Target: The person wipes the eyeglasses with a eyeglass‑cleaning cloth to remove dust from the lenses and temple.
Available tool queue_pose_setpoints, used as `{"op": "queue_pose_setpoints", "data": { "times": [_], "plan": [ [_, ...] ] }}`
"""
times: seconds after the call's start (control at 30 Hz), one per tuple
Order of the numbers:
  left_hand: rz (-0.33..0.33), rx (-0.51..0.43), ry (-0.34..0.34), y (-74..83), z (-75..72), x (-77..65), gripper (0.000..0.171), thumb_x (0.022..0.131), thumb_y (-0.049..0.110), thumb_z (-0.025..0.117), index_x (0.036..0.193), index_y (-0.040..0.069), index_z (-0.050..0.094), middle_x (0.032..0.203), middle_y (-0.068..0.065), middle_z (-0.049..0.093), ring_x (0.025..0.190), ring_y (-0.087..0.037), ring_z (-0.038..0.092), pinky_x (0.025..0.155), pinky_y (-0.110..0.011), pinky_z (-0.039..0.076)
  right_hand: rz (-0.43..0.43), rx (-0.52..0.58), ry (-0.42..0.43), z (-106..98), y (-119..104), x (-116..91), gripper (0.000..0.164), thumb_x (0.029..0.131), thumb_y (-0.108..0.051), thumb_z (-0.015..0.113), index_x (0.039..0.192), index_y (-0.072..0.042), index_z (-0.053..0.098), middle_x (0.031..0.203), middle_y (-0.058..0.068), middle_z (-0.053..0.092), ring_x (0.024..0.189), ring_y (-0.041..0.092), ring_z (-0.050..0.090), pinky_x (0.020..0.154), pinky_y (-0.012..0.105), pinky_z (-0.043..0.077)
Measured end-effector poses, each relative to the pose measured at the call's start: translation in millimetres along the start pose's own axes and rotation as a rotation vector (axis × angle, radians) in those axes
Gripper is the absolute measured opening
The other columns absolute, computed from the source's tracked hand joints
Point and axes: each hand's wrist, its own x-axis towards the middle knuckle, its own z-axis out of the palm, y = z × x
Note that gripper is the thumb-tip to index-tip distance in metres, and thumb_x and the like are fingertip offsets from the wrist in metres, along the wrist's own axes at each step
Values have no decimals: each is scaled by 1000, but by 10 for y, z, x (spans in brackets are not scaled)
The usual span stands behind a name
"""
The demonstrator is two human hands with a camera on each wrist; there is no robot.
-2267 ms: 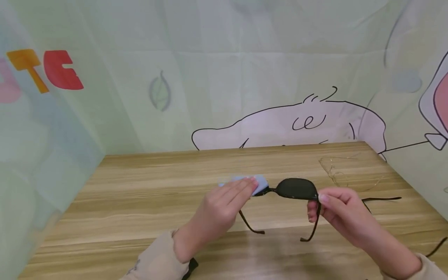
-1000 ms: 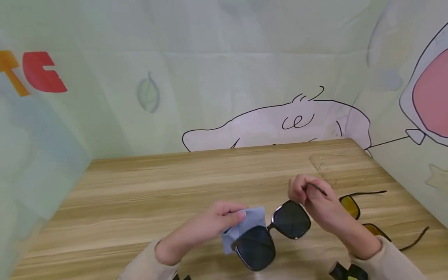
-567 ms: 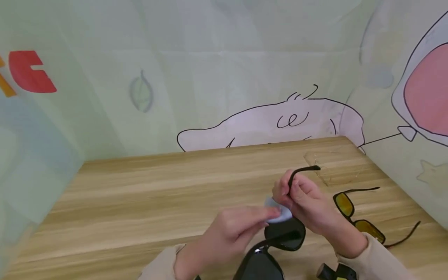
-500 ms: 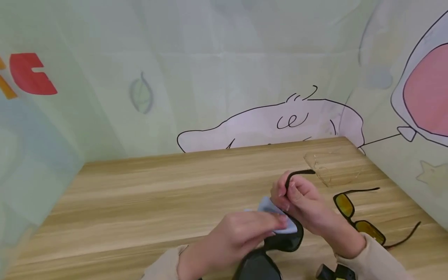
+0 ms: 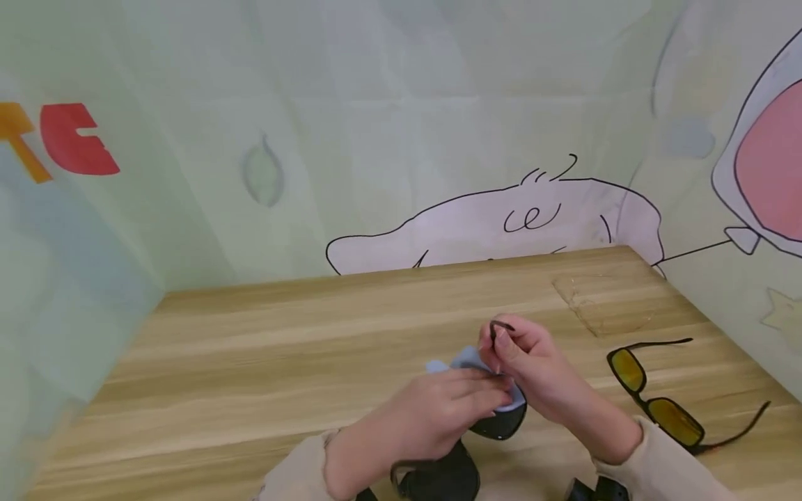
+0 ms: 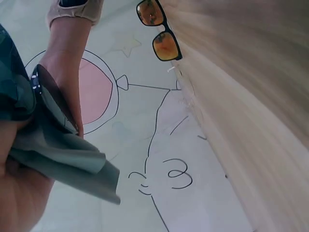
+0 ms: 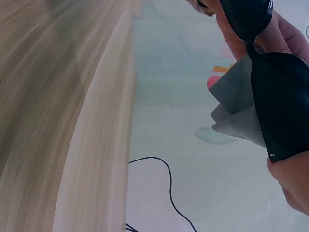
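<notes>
Above the table (image 5: 250, 348), gripped sunglasses (image 5: 447, 476) by one end in right hand (image 5: 529, 362), pinched cloth (image 5: 466, 358) against a lens (image 5: 501, 426) with left hand (image 5: 441, 410), and likely risked twisting the sunglasses loose by rubbing too hard.

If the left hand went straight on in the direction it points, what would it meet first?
Probably the right hand: past the blue cloth that the left hand holds against the black sunglasses, it lies just ahead, though the head view leaves depth unclear.
</notes>
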Motion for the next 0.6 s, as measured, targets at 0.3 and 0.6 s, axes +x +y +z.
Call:
{"op": "queue_pose_setpoints", "data": {
  "times": [0.3,0.6],
  "plan": [
    [-71,-115,-12,34,44,-32,28,84,5,68,111,3,66,113,-6,66,111,-16,58,100,-20,39,28,5,51,0,35,-15,24,101,-16,37,98,-13,60,78,-7,51,59,18,30,44,31,20],
    [-81,-399,-88,15,-57,-90,31,94,2,42,120,-1,59,123,-8,60,122,-17,50,105,-22,34,-15,-7,60,-10,16,8,23,101,-16,34,99,-12,57,73,2,39,67,15,37,59,31,24]
  ]
}}
